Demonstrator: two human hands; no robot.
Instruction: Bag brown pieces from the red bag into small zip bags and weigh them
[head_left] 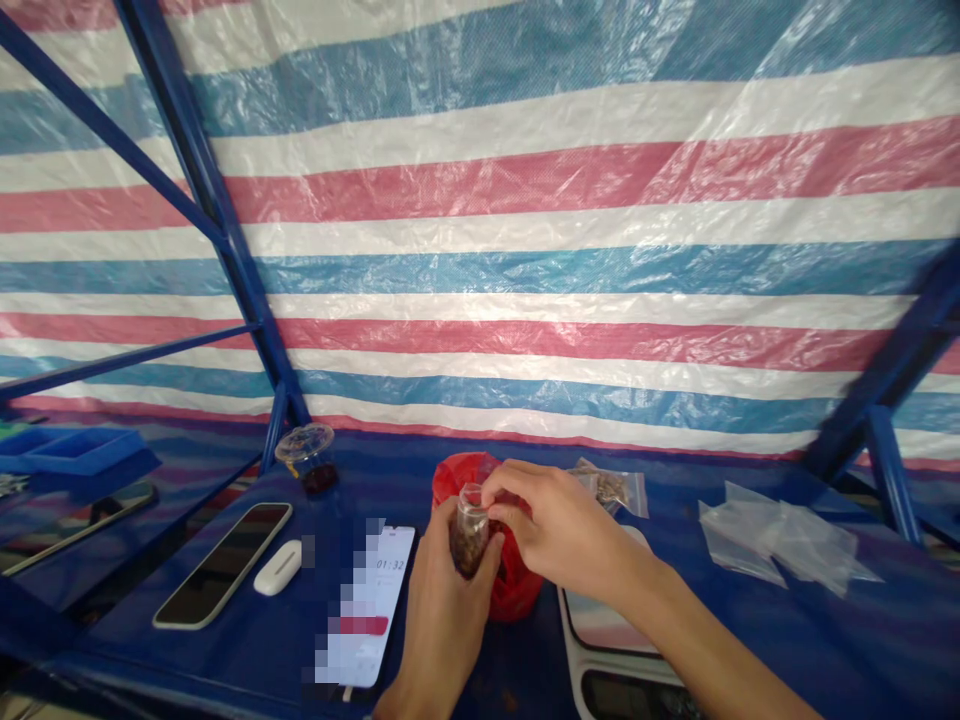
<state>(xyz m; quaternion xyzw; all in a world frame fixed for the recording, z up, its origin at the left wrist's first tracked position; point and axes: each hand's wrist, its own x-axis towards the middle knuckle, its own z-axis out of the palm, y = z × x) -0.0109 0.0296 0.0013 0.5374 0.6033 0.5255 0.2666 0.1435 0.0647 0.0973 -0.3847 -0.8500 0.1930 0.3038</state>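
My left hand [450, 600] is wrapped round a small clear plastic bag [472, 525] with small brown pieces in its lower part. The bag is upright, its top edge bunched into a rounded mouth. At that upper edge, my right hand [551, 515] pinches with thumb and forefinger; whether anything else is between those fingertips is hidden. Both hands are over a red plastic bag [525, 585], whose contents are mostly covered by them. Under my right forearm is a digital scale [571, 650], partly hidden.
Behind my right hand lie filled clear bags [615, 490]; flat clear bags [780, 540] are farther right. On the left are a lit phone [375, 600], a white case [278, 568], a dark phone [225, 565] and a lidded cup [311, 460]. Blue frame bars [217, 230] rise behind.
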